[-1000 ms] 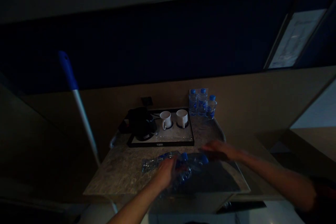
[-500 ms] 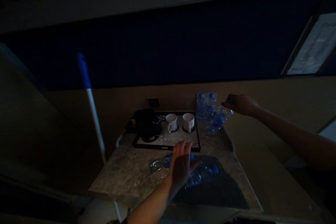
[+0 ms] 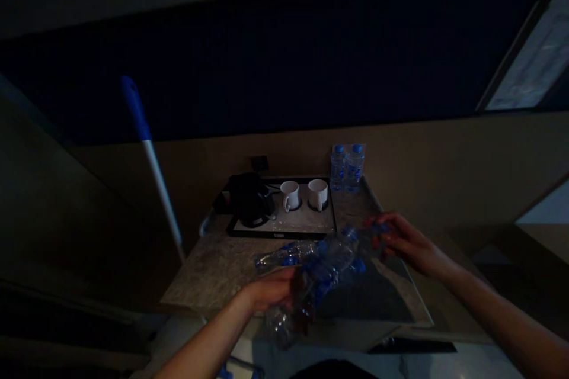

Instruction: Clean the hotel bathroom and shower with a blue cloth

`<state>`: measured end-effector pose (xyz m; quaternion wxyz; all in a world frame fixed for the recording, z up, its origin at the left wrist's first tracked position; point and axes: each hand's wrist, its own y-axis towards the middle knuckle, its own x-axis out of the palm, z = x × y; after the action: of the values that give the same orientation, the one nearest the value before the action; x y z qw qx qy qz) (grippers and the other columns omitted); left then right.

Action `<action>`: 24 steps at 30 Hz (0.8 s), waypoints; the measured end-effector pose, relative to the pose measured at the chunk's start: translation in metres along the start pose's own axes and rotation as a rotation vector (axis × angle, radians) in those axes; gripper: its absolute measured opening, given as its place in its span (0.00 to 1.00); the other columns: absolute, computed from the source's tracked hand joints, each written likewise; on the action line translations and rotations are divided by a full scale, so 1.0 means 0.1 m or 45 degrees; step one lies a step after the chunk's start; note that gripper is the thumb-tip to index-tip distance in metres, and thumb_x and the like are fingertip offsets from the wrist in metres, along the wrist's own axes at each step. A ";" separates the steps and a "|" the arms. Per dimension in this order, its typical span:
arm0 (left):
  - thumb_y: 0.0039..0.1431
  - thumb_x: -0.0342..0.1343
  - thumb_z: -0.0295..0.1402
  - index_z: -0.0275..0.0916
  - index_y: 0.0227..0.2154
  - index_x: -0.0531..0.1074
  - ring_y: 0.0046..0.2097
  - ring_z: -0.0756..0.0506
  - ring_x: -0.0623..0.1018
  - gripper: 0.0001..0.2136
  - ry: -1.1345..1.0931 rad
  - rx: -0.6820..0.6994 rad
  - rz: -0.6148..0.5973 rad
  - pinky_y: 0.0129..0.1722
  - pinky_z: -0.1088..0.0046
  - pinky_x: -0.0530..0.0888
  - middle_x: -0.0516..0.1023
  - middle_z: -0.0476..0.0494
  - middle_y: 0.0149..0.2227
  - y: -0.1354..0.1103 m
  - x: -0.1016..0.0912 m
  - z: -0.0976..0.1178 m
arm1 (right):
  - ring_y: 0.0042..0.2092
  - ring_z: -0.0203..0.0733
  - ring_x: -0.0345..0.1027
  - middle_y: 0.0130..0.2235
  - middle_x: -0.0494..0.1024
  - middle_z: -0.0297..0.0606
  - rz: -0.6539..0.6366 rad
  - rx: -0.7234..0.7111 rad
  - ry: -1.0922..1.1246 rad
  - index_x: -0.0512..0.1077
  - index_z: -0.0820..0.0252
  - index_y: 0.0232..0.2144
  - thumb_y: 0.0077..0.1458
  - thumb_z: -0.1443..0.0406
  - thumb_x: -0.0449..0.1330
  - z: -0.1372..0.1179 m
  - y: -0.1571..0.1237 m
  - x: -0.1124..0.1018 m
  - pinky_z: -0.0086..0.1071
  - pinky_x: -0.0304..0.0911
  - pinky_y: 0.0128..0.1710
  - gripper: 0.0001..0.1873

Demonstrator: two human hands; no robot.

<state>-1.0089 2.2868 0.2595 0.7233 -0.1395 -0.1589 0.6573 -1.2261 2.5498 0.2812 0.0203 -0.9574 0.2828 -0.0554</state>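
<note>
On the stone table (image 3: 208, 275), the left hand (image 3: 272, 291) closes around an empty bottle (image 3: 324, 277) near the near edge, and the right hand (image 3: 406, 243) grips a second bottle (image 3: 362, 241). A loose grip could drop either or knock the lying bottle (image 3: 284, 256).

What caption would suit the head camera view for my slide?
Left hand and right hand grip clear plastic bottles with blue caps above a stone counter, near two white mugs.
</note>
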 end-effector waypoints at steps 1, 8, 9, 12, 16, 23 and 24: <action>0.48 0.57 0.68 0.36 0.44 0.77 0.32 0.46 0.76 0.37 -0.044 0.037 0.019 0.32 0.70 0.75 0.81 0.40 0.36 -0.03 0.04 -0.02 | 0.42 0.40 0.74 0.58 0.72 0.43 0.015 0.070 0.156 0.70 0.49 0.51 0.55 0.51 0.69 0.13 -0.08 0.12 0.31 0.72 0.33 0.24; 0.51 0.68 0.38 0.38 0.62 0.69 0.61 0.33 0.73 0.34 0.491 0.279 0.186 0.64 0.59 0.69 0.74 0.36 0.61 -0.27 0.40 0.03 | 0.54 0.55 0.73 0.52 0.80 0.44 -0.032 0.116 0.273 0.71 0.55 0.56 0.45 0.53 0.74 0.50 -0.23 1.10 0.49 0.69 0.57 0.37; 0.50 0.68 0.37 0.39 0.63 0.68 0.64 0.33 0.70 0.36 0.453 0.293 0.259 0.66 0.59 0.66 0.72 0.36 0.64 -0.30 0.44 -0.01 | 0.54 0.57 0.73 0.52 0.80 0.45 -0.006 0.130 0.274 0.72 0.55 0.55 0.44 0.54 0.74 0.46 -0.20 1.17 0.50 0.69 0.57 0.36; 0.53 0.64 0.40 0.40 0.61 0.70 0.62 0.34 0.73 0.31 0.338 0.243 0.564 0.64 0.59 0.69 0.75 0.35 0.61 -0.34 0.57 -0.19 | 0.54 0.58 0.73 0.51 0.80 0.44 0.024 0.158 0.315 0.73 0.54 0.53 0.43 0.54 0.74 0.35 -0.15 1.26 0.49 0.70 0.56 0.34; 0.56 0.57 0.43 0.36 0.47 0.78 0.47 0.36 0.80 0.21 0.360 0.175 0.808 0.51 0.61 0.74 0.83 0.36 0.47 -0.29 0.60 -0.31 | 0.43 0.50 0.76 0.41 0.83 0.41 0.019 0.153 0.188 0.78 0.60 0.41 0.44 0.53 0.75 0.30 -0.06 1.38 0.41 0.73 0.46 0.25; 0.53 0.50 0.50 0.35 0.33 0.78 0.38 0.39 0.80 0.22 0.282 0.114 0.994 0.39 0.67 0.72 0.82 0.38 0.33 -0.21 0.37 -0.45 | 0.43 0.50 0.76 0.36 0.81 0.42 -0.101 -0.033 -0.026 0.78 0.62 0.38 0.52 0.46 0.67 0.56 0.18 1.47 0.42 0.73 0.47 0.25; 0.53 0.51 0.51 0.35 0.31 0.77 0.37 0.40 0.79 0.22 0.294 0.076 1.006 0.37 0.68 0.71 0.82 0.39 0.32 -0.23 0.33 -0.48 | 0.45 0.50 0.76 0.40 0.81 0.43 -0.117 -0.061 -0.149 0.77 0.62 0.43 0.52 0.47 0.68 0.61 0.20 1.40 0.43 0.73 0.49 0.26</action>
<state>-0.9649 2.3181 0.2265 0.4320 -0.2417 0.0083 0.8689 -1.1124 2.4575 0.2328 0.0114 -0.9711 0.2383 0.0066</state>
